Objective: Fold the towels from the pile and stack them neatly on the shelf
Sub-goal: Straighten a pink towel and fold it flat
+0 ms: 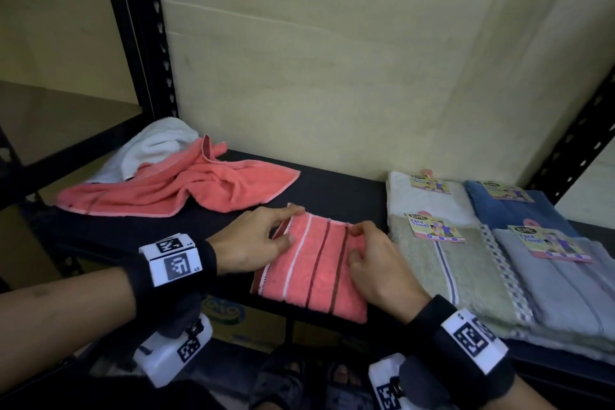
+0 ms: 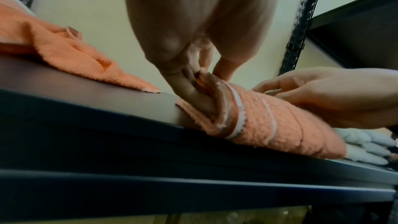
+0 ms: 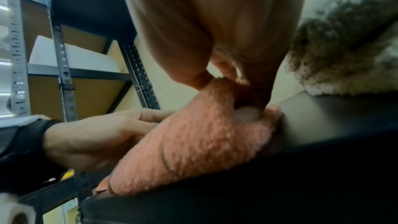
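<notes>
Coral striped towel [image 1: 312,271] lies folded into a small thick rectangle at the front edge of the black shelf [image 1: 336,191], its fuzzy terry face crossed by two white stripes and two dark red ones running from front to back, with a dark red band along its left hem. The left hand [image 1: 253,243] pinches that left hem at the far corner, thumb on top and fingertips tucked between the layers, as the left wrist view shows plainly. The right hand [image 1: 372,263] grips the right edge with curled fingers, the thumb pushed into the fold; how many layers it holds is hard to tell, since the close view is blurred. At ten o'clock from the folded towel lies the pile: a loose coral towel [image 1: 186,186] spread in wrinkles, with a white towel [image 1: 156,146] bunched behind it against the black upright post [image 1: 139,43]. At three o'clock, just beside the right hand, are flat folded towels bearing paper labels: a green towel [image 1: 442,276], a grey towel [image 1: 562,293], and behind them a pale towel [image 1: 429,201] and a blue towel [image 1: 519,210].
</notes>
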